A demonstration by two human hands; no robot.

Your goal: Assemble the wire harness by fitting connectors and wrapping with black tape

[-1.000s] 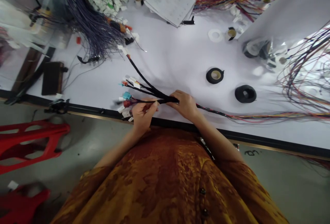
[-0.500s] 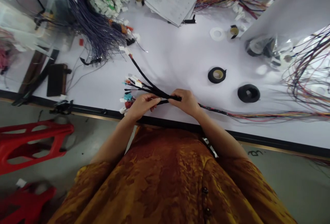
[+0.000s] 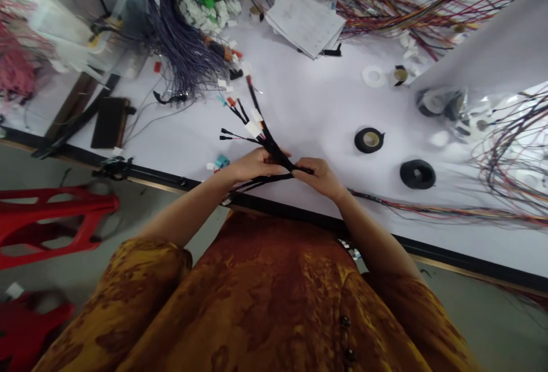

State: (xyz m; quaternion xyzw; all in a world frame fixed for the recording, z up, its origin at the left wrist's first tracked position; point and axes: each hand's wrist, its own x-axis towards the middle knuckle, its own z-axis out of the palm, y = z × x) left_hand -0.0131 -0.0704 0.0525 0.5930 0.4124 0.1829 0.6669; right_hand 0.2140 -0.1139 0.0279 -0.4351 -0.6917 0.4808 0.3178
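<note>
A black-taped wire harness (image 3: 276, 151) lies across both hands near the table's front edge. My left hand (image 3: 257, 165) is wrapped round its upper branches, left of the point where they join. Beyond it, branches with white, orange and black connectors fan out up and left; a teal connector (image 3: 222, 161) rests beside my wrist. Lower black branches pass below my left hand. My right hand (image 3: 317, 174) pinches the trunk just right of the junction. From there the trunk runs right as loosely bundled coloured wires (image 3: 428, 209).
Two black tape rolls (image 3: 369, 140) (image 3: 417, 174) lie right of my hands. Papers (image 3: 308, 21), purple wires (image 3: 180, 52) and a dark phone-like object (image 3: 110, 122) are farther back and left. A white roll (image 3: 483, 41) stands at right.
The view has shifted, moving the table items right and down. My left hand now holds the upper branches, which have swung upward, apart from the lower ones.
</note>
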